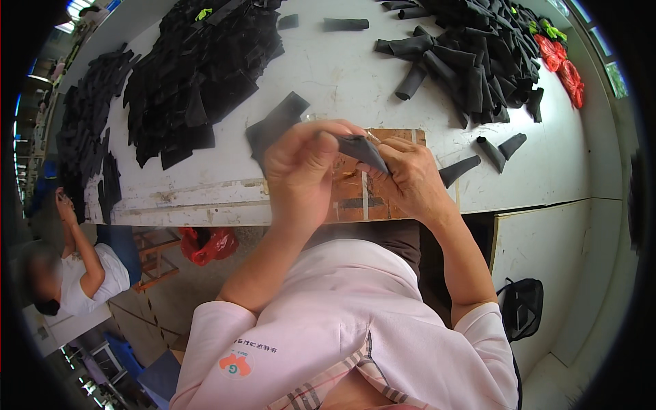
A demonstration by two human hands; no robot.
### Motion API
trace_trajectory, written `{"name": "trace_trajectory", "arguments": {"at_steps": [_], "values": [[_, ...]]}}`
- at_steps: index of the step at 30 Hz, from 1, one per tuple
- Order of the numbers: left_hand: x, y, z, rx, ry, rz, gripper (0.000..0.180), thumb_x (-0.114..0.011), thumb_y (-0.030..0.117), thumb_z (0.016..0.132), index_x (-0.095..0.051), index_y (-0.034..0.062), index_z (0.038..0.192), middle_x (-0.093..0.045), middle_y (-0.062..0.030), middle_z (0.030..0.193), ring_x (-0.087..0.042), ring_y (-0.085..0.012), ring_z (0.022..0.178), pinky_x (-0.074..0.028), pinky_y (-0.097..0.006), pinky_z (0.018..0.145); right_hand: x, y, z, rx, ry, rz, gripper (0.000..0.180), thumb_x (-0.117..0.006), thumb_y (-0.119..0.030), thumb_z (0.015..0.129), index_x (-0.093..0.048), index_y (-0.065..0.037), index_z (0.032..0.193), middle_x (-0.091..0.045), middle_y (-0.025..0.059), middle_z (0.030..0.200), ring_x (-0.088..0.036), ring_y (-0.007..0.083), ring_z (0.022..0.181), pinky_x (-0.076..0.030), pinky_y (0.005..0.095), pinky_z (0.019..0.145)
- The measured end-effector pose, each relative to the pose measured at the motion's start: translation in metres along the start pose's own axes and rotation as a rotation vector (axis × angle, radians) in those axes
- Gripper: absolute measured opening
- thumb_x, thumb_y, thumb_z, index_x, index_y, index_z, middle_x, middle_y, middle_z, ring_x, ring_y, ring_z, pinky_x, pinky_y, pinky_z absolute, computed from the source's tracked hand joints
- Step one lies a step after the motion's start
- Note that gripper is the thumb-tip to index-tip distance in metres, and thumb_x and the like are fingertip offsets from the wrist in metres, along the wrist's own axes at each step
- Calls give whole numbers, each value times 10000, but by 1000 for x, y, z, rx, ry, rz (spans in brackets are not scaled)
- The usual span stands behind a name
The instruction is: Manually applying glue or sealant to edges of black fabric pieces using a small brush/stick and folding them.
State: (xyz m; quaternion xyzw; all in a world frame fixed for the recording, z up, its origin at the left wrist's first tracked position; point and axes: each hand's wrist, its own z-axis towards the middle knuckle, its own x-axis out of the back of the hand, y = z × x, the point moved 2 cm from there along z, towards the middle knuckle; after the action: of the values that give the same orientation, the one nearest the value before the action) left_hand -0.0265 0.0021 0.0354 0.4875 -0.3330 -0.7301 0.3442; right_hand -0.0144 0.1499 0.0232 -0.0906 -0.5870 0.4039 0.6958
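My left hand (301, 171) and my right hand (404, 176) meet over the near edge of a white table (342, 75). Both pinch one small piece of dark grey fabric (363, 150), which is stretched between the fingertips. Just behind my left hand lies a flat dark fabric piece (275, 124). Under my hands a brown board (362, 195) is fixed to the table top.
A big heap of flat black pieces (198, 72) lies at the back left, a heap of rolled dark tubes (471, 55) at the back right with red bags (564, 65). Loose cone-shaped pieces (495, 152) lie to the right. Another person (75, 266) sits at the left.
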Motion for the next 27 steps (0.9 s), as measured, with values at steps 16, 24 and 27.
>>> {"name": "trace_trajectory", "arguments": {"at_steps": [16, 24, 27], "values": [[19, -32, -22, 157, 97, 36, 164, -502, 139, 871, -561, -9, 909, -589, -85, 898, -520, -104, 803, -410, -249, 767, -17, 12, -3, -10, -138, 82, 131, -633, -86, 692, -528, -10, 667, -527, 115, 630, -518, 284, 563, -424, 359, 512], [148, -92, 71, 333, 342, 1715, 314, -647, 157, 703, -496, -18, 915, -588, -173, 874, -511, -333, 909, -412, -420, 771, 42, 48, 58, -507, 477, 1040, 492, -361, -438, 905, -555, 13, 864, -485, 22, 599, -459, 103, 537, -362, 213, 502], [178, -103, 82, 468, 177, 1582, 222, -678, 169, 676, -573, 37, 820, -608, -136, 851, -528, -337, 904, -437, -396, 740, 14, 46, 14, -669, 460, 1015, 474, -381, -429, 899, -558, 8, 854, -494, 9, 607, -458, 84, 526, -365, 197, 490]]}}
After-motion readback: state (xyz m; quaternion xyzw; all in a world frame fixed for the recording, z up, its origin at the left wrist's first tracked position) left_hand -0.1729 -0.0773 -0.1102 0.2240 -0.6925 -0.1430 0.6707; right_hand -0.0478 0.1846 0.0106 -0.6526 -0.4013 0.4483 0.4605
